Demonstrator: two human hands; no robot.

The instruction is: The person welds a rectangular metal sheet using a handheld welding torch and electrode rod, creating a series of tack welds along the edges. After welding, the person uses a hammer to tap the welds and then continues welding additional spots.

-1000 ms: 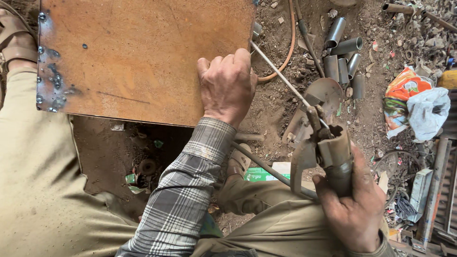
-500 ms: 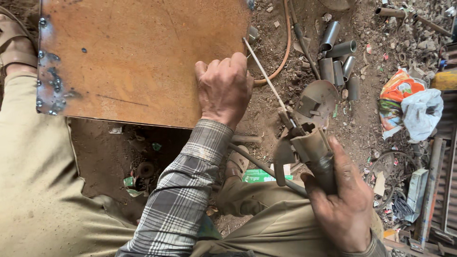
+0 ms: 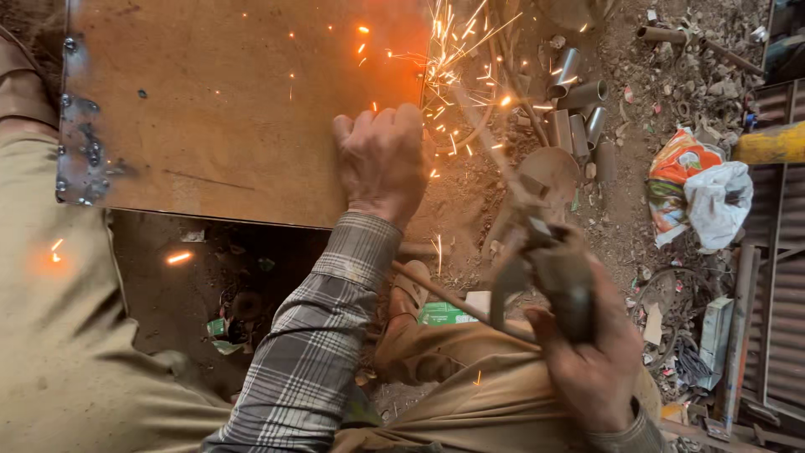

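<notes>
The rusty plate lies flat at top left, w/ a small bolted bracket on its left edge. At the plate's right edge, approx 1 o'clock from the left hand, orange sparks fly out where the thin rod touches it. The left hand is pressed flat on the plate, fingers bent over it, plaid sleeve behind. The right hand, at 4 o'clock from the left one, is closed tight around the holder, which clamps the rod. Short pipes lie on dirt at 12 o'clock from the holder. A white bag and an orange wrapper are at 2 o'clock, well apart.
</notes>
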